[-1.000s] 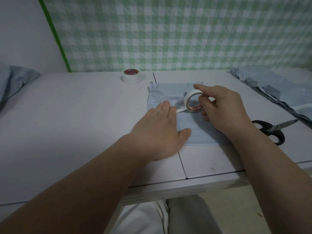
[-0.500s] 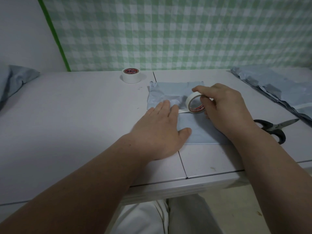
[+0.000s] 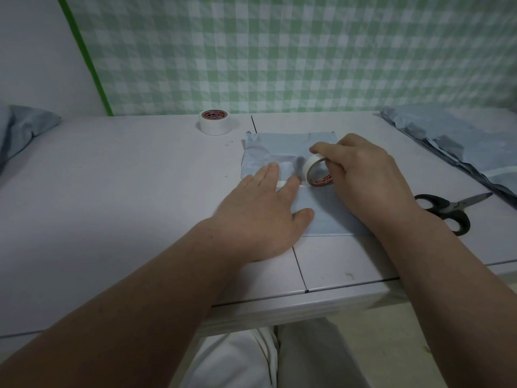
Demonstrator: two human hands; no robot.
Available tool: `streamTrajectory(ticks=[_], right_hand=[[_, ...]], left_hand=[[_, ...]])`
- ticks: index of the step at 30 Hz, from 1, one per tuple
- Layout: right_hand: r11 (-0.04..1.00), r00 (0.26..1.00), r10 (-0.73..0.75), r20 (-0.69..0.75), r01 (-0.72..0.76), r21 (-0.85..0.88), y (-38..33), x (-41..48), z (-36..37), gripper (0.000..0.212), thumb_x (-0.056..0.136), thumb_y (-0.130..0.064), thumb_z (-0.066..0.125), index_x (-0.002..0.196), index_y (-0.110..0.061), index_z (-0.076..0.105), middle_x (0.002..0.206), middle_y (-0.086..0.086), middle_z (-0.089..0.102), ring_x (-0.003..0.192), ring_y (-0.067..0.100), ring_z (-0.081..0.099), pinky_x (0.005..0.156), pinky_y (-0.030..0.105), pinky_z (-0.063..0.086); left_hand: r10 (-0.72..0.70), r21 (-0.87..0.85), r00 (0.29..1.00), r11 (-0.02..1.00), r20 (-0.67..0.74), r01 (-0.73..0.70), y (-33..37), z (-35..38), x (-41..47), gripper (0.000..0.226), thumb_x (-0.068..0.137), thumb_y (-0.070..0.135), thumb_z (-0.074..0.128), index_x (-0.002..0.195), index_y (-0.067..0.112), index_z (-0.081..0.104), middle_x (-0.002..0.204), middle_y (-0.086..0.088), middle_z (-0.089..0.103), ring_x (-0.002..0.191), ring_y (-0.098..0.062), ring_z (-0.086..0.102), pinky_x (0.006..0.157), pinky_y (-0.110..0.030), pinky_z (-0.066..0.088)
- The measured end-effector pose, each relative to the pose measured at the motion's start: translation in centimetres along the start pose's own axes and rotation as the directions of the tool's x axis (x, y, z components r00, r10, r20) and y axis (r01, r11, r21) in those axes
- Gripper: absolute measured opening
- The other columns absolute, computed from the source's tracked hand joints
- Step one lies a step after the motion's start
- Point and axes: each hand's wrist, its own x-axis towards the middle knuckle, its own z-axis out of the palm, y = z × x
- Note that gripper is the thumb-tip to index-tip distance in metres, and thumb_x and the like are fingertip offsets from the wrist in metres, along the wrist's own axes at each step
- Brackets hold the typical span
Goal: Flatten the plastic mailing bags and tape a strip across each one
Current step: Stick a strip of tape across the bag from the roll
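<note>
The left hand [image 3: 260,217] lies flat with straight fingers, pressing down on a pale blue mailing bag [image 3: 327,211] spread on the counter [image 3: 112,191]. Under its fingertips runs a white strip of tape [image 3: 281,184], laid across the bag towards the right hand [image 3: 361,175]. That hand is curled round a tape roll [image 3: 317,173], which stands on edge on the bag just beyond the left fingertips, the strip leading from its base. Beyond the left hand, near the checked wall, a second tape roll [image 3: 215,122] lies flat on the counter. Black-handled scissors [image 3: 444,210] lie just outside the right wrist, and further out that side is a heap of more bags [image 3: 458,141]. Far outside the left hand another bag [image 3: 25,127] rests at the counter's edge
</note>
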Motion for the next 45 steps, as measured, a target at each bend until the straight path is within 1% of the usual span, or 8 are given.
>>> streamTrajectory(ticks=[14,20,25,31,35,40,42,45], right_hand=[[0.997,0.995,-0.003,0.104,0.011,-0.077,-0.3,-0.6,-0.2,0.05,0.095,-0.014,0.041,0.137,-0.041,0.044,0.102,-0.004,0.05,0.086,0.019,0.051,0.068,0.031,0.037],[0.993,0.994,-0.019,0.106,0.006,0.121,0.6,-1.1,0.1,0.055,0.092,-0.011,0.048,0.138,-0.042,0.043,0.09,-0.011,0.052,0.08,0.009,0.049,0.075,0.032,0.045],[0.938,0.998,0.036,0.046,-0.049,0.342,0.8,-1.2,-0.4,0.048,0.087,-0.014,0.063,0.13,-0.032,0.055,0.081,-0.023,0.055,0.067,-0.002,0.052,0.068,0.002,0.037],[0.856,0.991,0.051,0.122,-0.107,0.505,0.2,-1.5,-0.8,0.033,0.081,-0.008,0.07,0.103,-0.032,0.068,0.078,-0.014,0.068,0.065,0.006,0.056,0.062,0.006,0.038],[0.837,0.986,0.023,0.167,-0.11,0.535,0.1,-1.5,-1.0,0.032,0.08,-0.007,0.07,0.1,-0.033,0.069,0.086,-0.011,0.072,0.081,0.011,0.064,0.068,0.006,0.04],[0.836,0.986,0.0,0.168,-0.092,0.54,-0.1,-1.5,-1.1,0.034,0.081,-0.007,0.069,0.098,-0.037,0.067,0.088,-0.011,0.072,0.082,0.014,0.065,0.07,0.007,0.043],[0.836,0.985,-0.002,0.172,-0.092,0.541,-0.1,-1.5,-1.1,0.034,0.081,-0.008,0.069,0.098,-0.038,0.067,0.088,-0.011,0.071,0.079,0.01,0.063,0.069,0.007,0.042],[0.829,0.985,-0.007,0.175,-0.093,0.552,-0.1,-1.5,-1.1,0.033,0.082,-0.007,0.069,0.099,-0.035,0.067,0.087,-0.009,0.071,0.078,0.012,0.063,0.068,0.007,0.04]], left_hand=[[0.004,-0.002,1.0,1.0,0.02,-0.004,0.2,-0.3,-0.2,0.062,0.098,0.053,0.017,0.152,0.03,-0.001,0.159,-0.012,-0.011,0.146,-0.022,-0.012,0.117,-0.035,-0.004],[0.003,0.005,0.999,1.0,0.032,-0.004,0.1,-0.3,0.0,0.062,0.097,0.054,0.017,0.152,0.029,0.0,0.159,-0.01,-0.01,0.146,-0.022,-0.011,0.117,-0.036,-0.002],[0.043,0.036,0.999,0.998,0.023,-0.044,-0.9,-0.3,-0.2,0.061,0.096,0.055,0.019,0.151,0.029,0.008,0.158,-0.008,-0.001,0.145,-0.024,0.002,0.117,-0.036,0.008],[0.119,0.088,0.992,0.989,0.033,-0.121,-2.5,-1.1,-1.4,0.06,0.099,0.049,0.019,0.152,0.027,0.0,0.159,-0.006,-0.008,0.145,-0.016,-0.006,0.111,-0.023,0.002],[0.144,0.088,0.988,0.985,0.048,-0.148,-3.2,-1.3,-1.8,0.07,0.091,0.061,0.004,0.152,0.028,0.0,0.16,0.0,-0.011,0.145,-0.012,-0.01,0.111,-0.022,-0.001],[0.212,0.134,0.975,0.97,-0.07,-0.202,-2.9,-1.2,-1.5,0.081,0.078,0.059,-0.003,0.144,0.023,0.028,0.152,0.008,0.019,0.138,-0.011,0.007,0.111,-0.034,0.019],[0.22,0.113,0.97,0.971,-0.099,-0.209,-2.4,-1.3,-1.4,0.083,0.077,0.058,-0.002,0.141,0.019,0.034,0.147,0.007,0.027,0.133,-0.011,0.012,0.109,-0.031,0.017],[0.162,-0.018,0.986,0.986,-0.029,-0.163,-1.6,-1.2,-1.4,0.062,0.097,0.05,0.017,0.151,0.02,0.015,0.157,0.006,0.013,0.141,-0.006,0.008,0.113,-0.025,0.003]])
